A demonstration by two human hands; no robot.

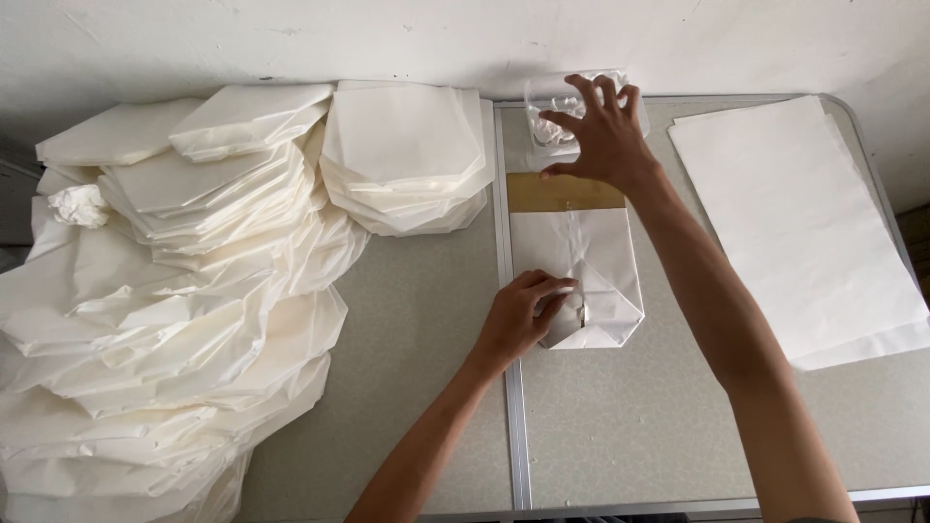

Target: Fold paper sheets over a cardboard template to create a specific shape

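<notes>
A partly folded white paper bag [591,261] lies flat on the grey table [417,320], its near end folded into a point. My left hand [523,315] presses on the folded near-left corner of it. A brown strip [562,192] lies at the bag's far end. My right hand [601,131] reaches over that strip, fingers spread, at a clear plastic container [552,111] against the wall; whether the fingers touch the container I cannot tell.
Large piles of folded white paper bags [184,291] cover the table's left side, with another stack [402,160] at the back. A stack of flat white sheets [794,223] lies on the right. A white wall [387,39] borders the far edge.
</notes>
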